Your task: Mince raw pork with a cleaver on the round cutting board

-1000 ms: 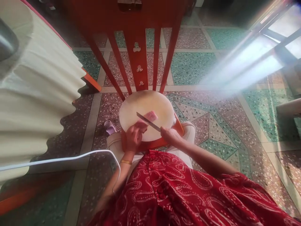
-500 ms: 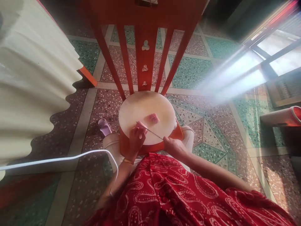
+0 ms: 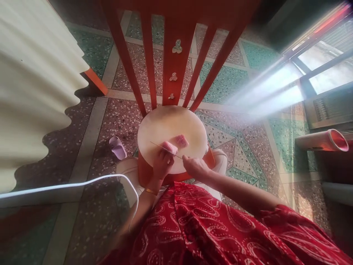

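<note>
A round pale cutting board [image 3: 168, 121] lies on the seat of a red-brown chair [image 3: 171, 73] between my knees. My right hand [image 3: 196, 167] is wrapped round the handle of a knife, whose thin blade [image 3: 156, 145] slants up to the left across the board. At the near side of the blade, my left hand [image 3: 163, 164] has its fingers curled against a pink piece of meat [image 3: 170, 147], with the blade running along this piece. A second pink piece of meat [image 3: 182, 141] lies just beyond it to the right, untouched.
A white cable [image 3: 91, 181] runs in from the left to my left forearm. A pale scalloped cloth [image 3: 33, 103] hangs at the left. On the patterned floor are a lilac slipper [image 3: 117, 148] and, at the right, a ribbed bin-like container [image 3: 320, 140].
The knife and my right hand have shifted left, so the blade reaches further past the meat. My left hand now sits slightly lower, nearer the board's front edge.
</note>
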A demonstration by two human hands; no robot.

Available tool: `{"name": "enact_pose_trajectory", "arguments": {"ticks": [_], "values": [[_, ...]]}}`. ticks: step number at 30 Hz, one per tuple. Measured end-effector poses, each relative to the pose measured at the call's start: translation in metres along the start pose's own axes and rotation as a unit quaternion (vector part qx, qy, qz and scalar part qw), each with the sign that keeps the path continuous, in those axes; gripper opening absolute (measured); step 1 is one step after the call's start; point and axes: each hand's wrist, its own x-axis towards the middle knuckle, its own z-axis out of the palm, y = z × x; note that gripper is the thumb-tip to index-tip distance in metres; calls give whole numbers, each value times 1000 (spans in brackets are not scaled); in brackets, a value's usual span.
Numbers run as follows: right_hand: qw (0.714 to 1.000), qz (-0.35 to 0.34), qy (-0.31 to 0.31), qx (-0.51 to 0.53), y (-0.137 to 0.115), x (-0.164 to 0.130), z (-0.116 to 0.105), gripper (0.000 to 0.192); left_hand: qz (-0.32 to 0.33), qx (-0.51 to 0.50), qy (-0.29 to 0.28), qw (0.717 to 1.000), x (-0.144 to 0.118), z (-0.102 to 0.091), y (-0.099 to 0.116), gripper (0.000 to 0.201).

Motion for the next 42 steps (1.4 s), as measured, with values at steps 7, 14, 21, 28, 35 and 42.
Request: {"name": "enact_pose_trajectory", "arguments": {"ticks": [7, 14, 21, 28, 35, 42], "values": [[999, -4, 34, 18, 7, -9, 0, 22, 14, 1, 8, 1000, 1, 1, -1, 11], [1000, -17, 0, -4, 34, -41, 3, 18, 8, 4, 17, 1000, 1, 1, 1, 11], [999, -4, -18, -26, 27, -18, 9, 23, 3, 20, 9, 1000, 1, 2, 0, 19], [996, -73, 37, 27, -6, 36, -5, 36, 15, 51, -47, 997, 1, 2, -2, 21], [1000, -15, -4, -7, 30, -16, 14, 25, 31, 58, -50, 997, 5, -4, 6, 21], [997, -63, 32, 29, 11, 32, 7, 31, 17, 31, -52, 998, 9, -7, 7, 17]]}}
